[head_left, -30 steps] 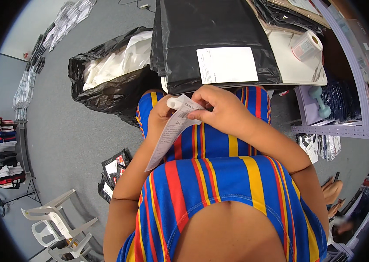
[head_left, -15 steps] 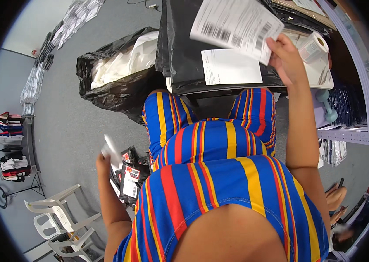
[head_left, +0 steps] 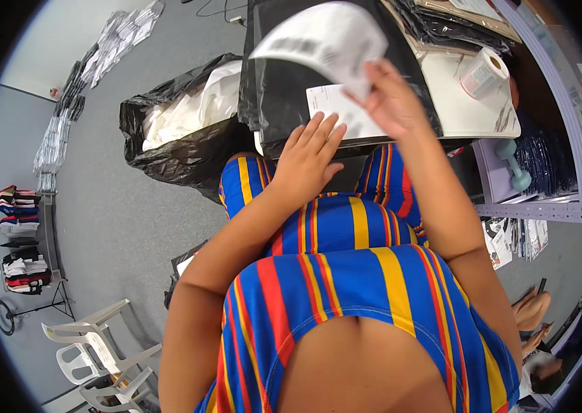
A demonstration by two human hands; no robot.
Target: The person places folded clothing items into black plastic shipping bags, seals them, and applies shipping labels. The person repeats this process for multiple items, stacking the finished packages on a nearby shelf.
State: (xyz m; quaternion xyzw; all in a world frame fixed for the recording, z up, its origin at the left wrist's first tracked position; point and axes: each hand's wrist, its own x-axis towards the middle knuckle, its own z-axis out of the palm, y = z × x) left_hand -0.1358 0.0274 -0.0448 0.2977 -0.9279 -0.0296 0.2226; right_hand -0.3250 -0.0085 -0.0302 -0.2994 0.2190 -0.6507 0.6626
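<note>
Above black plastic mailer bag (head_left: 284,89) bearing white rectangular label (head_left: 336,113): right hand (head_left: 391,96) pinching curled white printed paper sheet (head_left: 322,41); left hand (head_left: 308,162) open, fingers spread, near label

Thin paper label sheet (head_left: 325,41) — matt, glossy black plastic mailer bag (head_left: 277,89), striped cloth dress (head_left: 346,275)

Head-worn fisheye, looking steeply down from close above the striped dress (head_left: 346,275), forearms entering from below, facing table (head_left: 463,110) ahead, edges bending
</note>
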